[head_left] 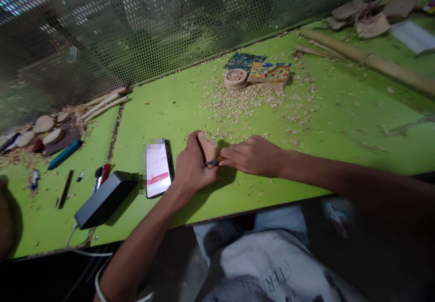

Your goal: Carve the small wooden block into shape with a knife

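My left hand [193, 166] is closed around a pale piece of wood [209, 146] with a flat face, just above the green table. In my right hand [249, 157] is a carving knife, its handle wrapped by my fingers. The knife's short blade [214, 161] lies against the lower edge of the wood, close to my left thumb. My palm and fingers hide part of the wood and most of the handle. A phone [158, 168] with a lit screen lies just left of my left hand.
Wood shavings [244, 104] litter the green table [170, 107]. Beyond them are a round carved wooden box [235, 79] and a painted block [270, 73]. A black power bank [105, 200] with a cable stands left. A long pole [370, 61] lies right; wooden discs [44, 124] lie far left.
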Motion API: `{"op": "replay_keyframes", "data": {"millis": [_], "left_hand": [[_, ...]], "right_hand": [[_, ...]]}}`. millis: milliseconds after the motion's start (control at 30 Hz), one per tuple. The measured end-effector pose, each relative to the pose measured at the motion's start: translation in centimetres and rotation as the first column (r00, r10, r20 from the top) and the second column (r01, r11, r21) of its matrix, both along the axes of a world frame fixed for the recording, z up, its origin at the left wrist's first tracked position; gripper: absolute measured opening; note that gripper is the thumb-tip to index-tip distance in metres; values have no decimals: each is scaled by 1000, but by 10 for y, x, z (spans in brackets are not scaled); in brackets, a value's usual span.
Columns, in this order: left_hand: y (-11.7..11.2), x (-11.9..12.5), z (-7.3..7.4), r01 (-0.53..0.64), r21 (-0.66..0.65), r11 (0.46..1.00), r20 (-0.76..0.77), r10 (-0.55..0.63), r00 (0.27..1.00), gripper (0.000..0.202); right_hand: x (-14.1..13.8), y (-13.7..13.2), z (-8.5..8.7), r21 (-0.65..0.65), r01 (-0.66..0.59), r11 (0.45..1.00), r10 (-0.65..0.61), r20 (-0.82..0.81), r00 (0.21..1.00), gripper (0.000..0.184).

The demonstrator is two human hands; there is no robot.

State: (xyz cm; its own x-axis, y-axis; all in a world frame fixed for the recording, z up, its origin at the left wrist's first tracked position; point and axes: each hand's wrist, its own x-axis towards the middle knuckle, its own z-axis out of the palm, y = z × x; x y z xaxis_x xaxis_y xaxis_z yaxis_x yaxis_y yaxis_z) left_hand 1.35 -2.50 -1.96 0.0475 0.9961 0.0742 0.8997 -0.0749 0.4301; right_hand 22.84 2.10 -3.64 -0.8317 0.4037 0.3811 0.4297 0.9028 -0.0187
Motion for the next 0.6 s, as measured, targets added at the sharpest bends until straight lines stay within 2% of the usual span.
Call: {"op": "replay_keyframes", "data": {"millis": [267, 600], "left_hand": [[1, 0, 1, 4, -35, 999, -30, -5, 1000, 83], [2, 1, -1, -3, -41, 999, -43, 1, 999, 92]], "right_hand": [[2, 7, -3, -21, -51, 998, 52, 6, 999, 50], [4, 9, -5, 34, -109, 993, 112, -104, 988, 40]]}}
